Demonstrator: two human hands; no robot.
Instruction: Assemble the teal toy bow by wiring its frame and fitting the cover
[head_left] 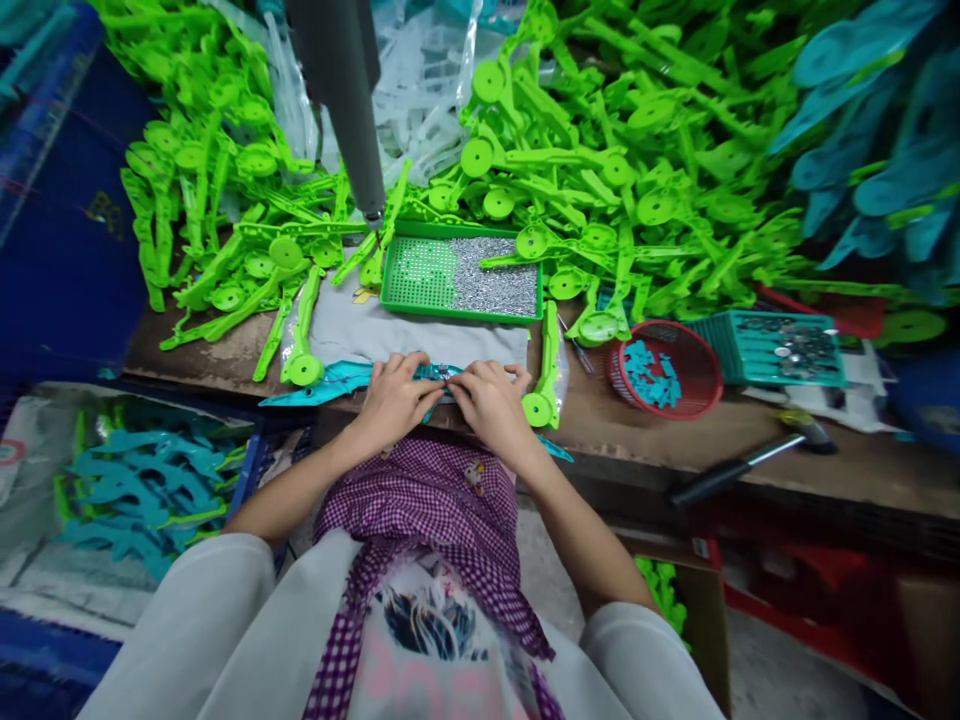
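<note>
Head view: teal part [352, 380] under hands

Even, bright light falls on my workbench [225, 355]; wide-angle distortion bends its far ends, where edges blur and darken.

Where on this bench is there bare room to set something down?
Bare wood lies between the red basket and the hammer, along the front edge. A smaller patch sits at the left end, below the green parts. The back is crowded, and both hands, left hand and right hand, cover the grey cloth.
</note>
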